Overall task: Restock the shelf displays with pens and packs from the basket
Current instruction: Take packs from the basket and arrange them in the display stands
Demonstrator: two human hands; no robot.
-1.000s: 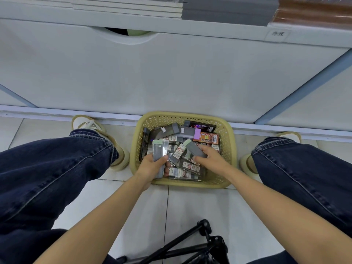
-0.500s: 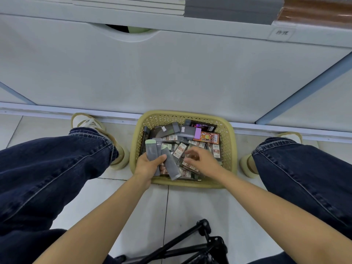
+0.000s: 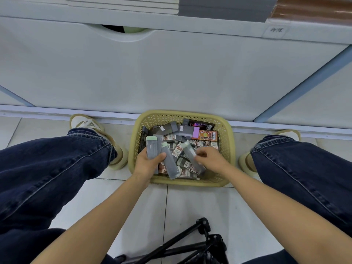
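Observation:
A yellow plastic basket sits on the floor between my feet, filled with several grey pen packs and red-labelled packs. My left hand grips a few grey packs with green caps, fanned out above the basket's near left side. My right hand pinches another grey green-capped pack, lifted a little over the pile and blurred.
A white shelf base panel rises right behind the basket, with stacked notebooks on the shelf above. My legs in dark jeans flank the basket. A black tripod lies on the tiled floor close below.
My right hand has picked up another grey pack from the pile and lifted it toward my left hand. The left hand's packs stay fanned out, held a little higher.

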